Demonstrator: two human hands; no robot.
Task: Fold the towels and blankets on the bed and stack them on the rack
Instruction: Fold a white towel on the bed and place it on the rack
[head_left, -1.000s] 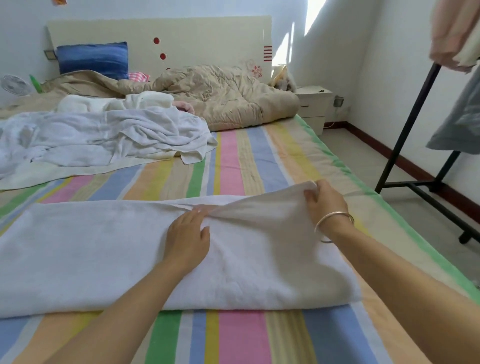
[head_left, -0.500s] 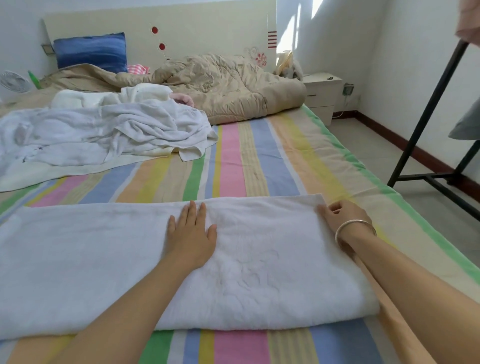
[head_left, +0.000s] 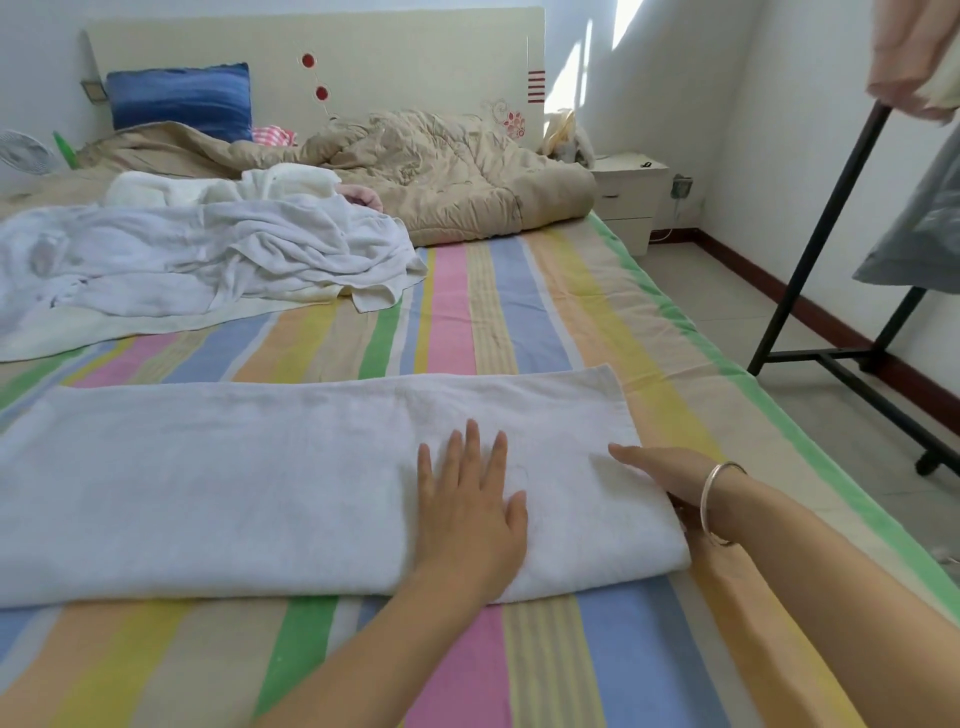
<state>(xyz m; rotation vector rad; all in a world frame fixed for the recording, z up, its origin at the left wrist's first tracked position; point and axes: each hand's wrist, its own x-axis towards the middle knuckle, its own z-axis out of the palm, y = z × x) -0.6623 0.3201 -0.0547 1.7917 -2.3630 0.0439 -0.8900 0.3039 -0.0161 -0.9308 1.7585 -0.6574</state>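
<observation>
Towel (head_left: 234, 483) folded; left hand (head_left: 467, 519) flat atop; right hand (head_left: 670, 480) at edge.

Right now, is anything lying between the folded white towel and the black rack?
Nothing visible: only striped bedsheet and floor tiles separate the towel from the rack at the right.

Bright daylight, sun patches on wall (head_left: 597, 62); wide-angle edge distortion, soft focus.
</observation>
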